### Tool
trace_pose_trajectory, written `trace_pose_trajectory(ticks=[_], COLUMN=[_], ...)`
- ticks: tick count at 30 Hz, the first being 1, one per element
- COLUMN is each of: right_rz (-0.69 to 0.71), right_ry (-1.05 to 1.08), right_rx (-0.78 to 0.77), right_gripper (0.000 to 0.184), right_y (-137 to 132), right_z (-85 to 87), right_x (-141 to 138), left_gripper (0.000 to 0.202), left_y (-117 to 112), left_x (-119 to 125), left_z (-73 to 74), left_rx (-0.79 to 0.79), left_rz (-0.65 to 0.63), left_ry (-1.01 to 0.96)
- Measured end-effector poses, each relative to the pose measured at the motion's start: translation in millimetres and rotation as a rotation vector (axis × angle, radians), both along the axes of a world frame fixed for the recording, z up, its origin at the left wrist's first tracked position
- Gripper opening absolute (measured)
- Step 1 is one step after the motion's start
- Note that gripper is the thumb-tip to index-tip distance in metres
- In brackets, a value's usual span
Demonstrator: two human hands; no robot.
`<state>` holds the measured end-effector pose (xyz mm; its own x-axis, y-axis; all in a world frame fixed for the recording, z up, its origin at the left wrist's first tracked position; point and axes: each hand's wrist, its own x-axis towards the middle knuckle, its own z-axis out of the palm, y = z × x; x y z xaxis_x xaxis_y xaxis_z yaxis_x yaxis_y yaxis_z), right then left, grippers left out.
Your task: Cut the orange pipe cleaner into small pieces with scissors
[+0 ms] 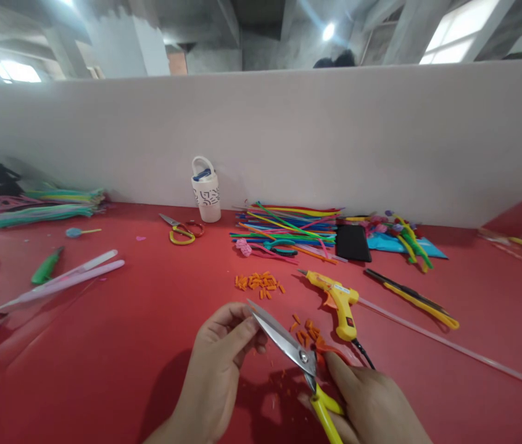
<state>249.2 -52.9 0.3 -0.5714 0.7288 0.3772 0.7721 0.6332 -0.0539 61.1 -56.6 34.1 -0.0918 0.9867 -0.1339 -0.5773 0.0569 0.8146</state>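
Head view: the right hand [372,401] is clamped on the loops of the steel-bladed, yellow-and-orange-handled scissors [289,345], low over the red surface [117,345]. The left hand [219,364] pinches shut at the blade tip, and what it holds is too small to tell. The scissors look rigid, light and sharp, best gripped by the loops.

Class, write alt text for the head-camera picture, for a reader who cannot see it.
The right hand holds yellow-handled scissors while the left hand pinches at the blade tip, over a red table. Beyond lie cut orange pieces, a yellow glue gun and a pile of coloured pipe cleaners.
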Motion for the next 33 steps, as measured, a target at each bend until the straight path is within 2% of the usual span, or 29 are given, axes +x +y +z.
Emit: trace_pose_trajectory(ticks=[13,16,18,21,24,29,33], right_rz=[-0.036,-0.087,-0.148,-0.191,-0.231,-0.194,-0.129], right_ry=[0.051,0.197,0.362,0.669,0.911,0.972,0.987], right_rx=[0.005,-0.196,-0.432,-0.768,-1.028,-1.220,-1.257], right_gripper=[0.024,0.029,0.031,0.024,0.023,0.031,0.026], right_y=[2.5,1.7,0.0,-3.1,-4.0,-0.9,-0.1], right_z=[7.1,9.9,12.8,17.6,20.8,23.4,24.5], right_x=[1.5,-1.8,-6.0,-11.8,-13.2,-9.4,-9.6], left_gripper=[0.004,0.004,0.004,0.004,0.005,0.008,0.007], left_y=[0.6,1.4,1.0,-2.0,-6.5,-10.8,-10.3], left_x=[-0.9,1.3,5.2,13.5,20.9,24.6,24.6], left_z=[0.1,-1.1,-4.1,-11.2,-16.7,-17.0,-16.7], left_rx=[0.021,-0.019,-0.082,-0.183,-0.234,-0.276,-0.297], left_rz=[0.041,-0.017,-0.131,-0.338,-0.482,-0.601,-0.621], left_ry=[0.075,0.034,0.000,-0.024,-0.012,0.063,0.105])
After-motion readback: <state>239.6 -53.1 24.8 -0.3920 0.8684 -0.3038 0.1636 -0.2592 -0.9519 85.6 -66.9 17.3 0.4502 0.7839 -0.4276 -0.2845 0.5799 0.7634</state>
